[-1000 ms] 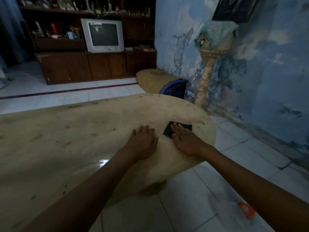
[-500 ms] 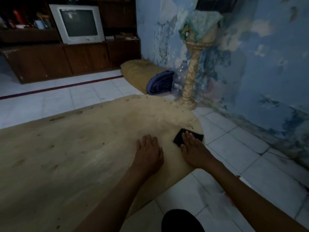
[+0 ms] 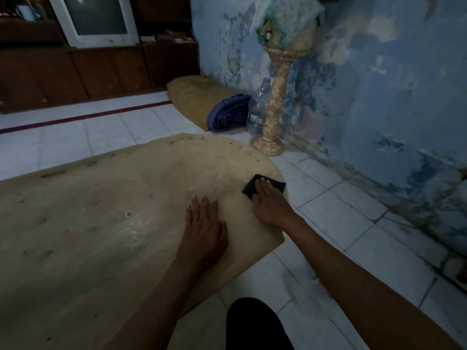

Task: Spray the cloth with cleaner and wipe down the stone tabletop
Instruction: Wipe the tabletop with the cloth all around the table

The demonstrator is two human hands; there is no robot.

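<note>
The beige stone tabletop (image 3: 106, 223) fills the lower left of the head view, its rounded end pointing right. A small dark cloth (image 3: 274, 184) lies flat near that right end. My right hand (image 3: 270, 203) presses on the cloth with straight fingers, covering its near half. My left hand (image 3: 204, 231) rests flat on the bare stone a little to the left of the cloth, fingers straight. No spray bottle is in view.
White tiled floor (image 3: 353, 223) surrounds the table. A carved pedestal stand (image 3: 274, 102) rises by the peeling blue wall, with a clear plastic bottle (image 3: 257, 107), a folded blue cloth (image 3: 230, 114) and a yellow cushion (image 3: 194, 97) beside it. A TV cabinet (image 3: 83, 69) stands behind.
The view has shifted right and down. My right hand has slid the cloth toward the table's right edge. My left hand stays flat on the stone.
</note>
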